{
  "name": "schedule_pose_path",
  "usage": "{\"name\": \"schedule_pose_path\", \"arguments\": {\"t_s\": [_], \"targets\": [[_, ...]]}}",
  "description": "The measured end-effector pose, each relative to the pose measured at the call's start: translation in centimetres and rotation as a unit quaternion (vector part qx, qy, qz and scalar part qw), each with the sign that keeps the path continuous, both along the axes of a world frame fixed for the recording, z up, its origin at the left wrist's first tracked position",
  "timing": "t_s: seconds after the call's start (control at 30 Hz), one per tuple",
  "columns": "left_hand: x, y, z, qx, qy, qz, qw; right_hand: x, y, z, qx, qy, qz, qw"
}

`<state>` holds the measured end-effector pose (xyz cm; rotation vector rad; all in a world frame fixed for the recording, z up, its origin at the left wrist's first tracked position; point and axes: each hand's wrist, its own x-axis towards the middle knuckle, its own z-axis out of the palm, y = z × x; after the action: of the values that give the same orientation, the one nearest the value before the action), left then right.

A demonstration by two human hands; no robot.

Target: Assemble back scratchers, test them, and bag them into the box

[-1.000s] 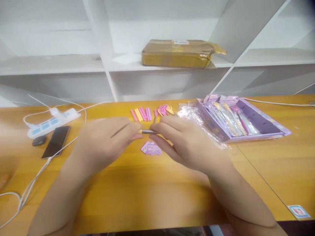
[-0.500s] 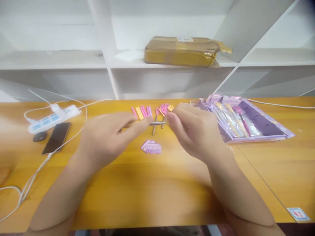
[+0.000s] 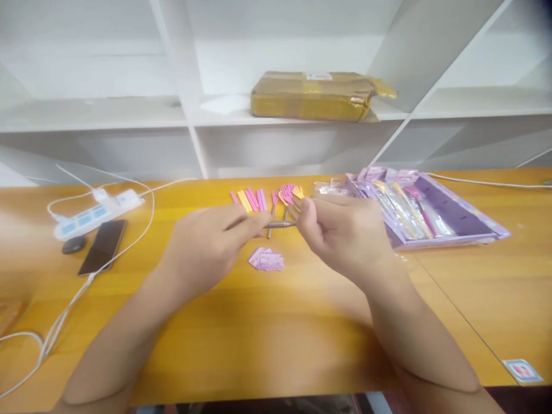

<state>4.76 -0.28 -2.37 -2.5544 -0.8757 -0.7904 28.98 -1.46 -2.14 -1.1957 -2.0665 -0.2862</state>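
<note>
Between my two hands runs a thin metal rod, held level above the table. My left hand is closed on its left end, and my right hand pinches its right end; the fingers hide both ends. Just behind lie pink and yellow hand-shaped heads, some on metal rods. Pink, yellow and purple sticks lie in a row beyond my left fingers. A small pile of purple cards rests on the table in front of the rod.
At the right, an open purple box holds wrapped pieces. A power strip, black phone, mouse and white cables lie left. A taped carton sits on the shelf; a sticker marks the table's right front.
My left hand has shifted right and slightly down, closer to my right hand. The rod sits a little lower. The view has tilted slightly.
</note>
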Motion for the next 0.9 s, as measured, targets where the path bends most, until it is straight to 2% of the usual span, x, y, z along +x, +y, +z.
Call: {"name": "schedule_pose_path", "arguments": {"t_s": [0.37, 0.5, 0.63, 0.73, 0.8, 0.9], "targets": [[-0.7, 0.8, 0.1, -0.043, 0.038, 0.035, 0.998, -0.6, 1.0, -0.4, -0.078, 0.042, 0.022, 0.996], [-1.1, 2.2, -0.3, -0.037, 0.037, 0.049, 0.997, 0.9, 2.5, -0.6, -0.097, 0.031, 0.008, 0.995], [-3.5, 4.6, -0.2, 0.007, 0.025, 0.081, 0.996, 5.5, 4.8, -0.4, -0.062, 0.025, -0.034, 0.997], [-6.8, 6.8, -0.1, 0.085, 0.013, 0.118, 0.989, 10.2, 6.9, -0.4, -0.009, 0.010, -0.061, 0.998], [-9.2, 8.3, -0.1, 0.116, 0.027, 0.152, 0.981, 13.7, 8.1, -0.7, -0.017, 0.013, -0.073, 0.997], [-12.2, 10.1, -0.2, 0.176, -0.006, 0.200, 0.964, 18.5, 9.3, -1.5, -0.009, 0.057, -0.136, 0.989]]}}
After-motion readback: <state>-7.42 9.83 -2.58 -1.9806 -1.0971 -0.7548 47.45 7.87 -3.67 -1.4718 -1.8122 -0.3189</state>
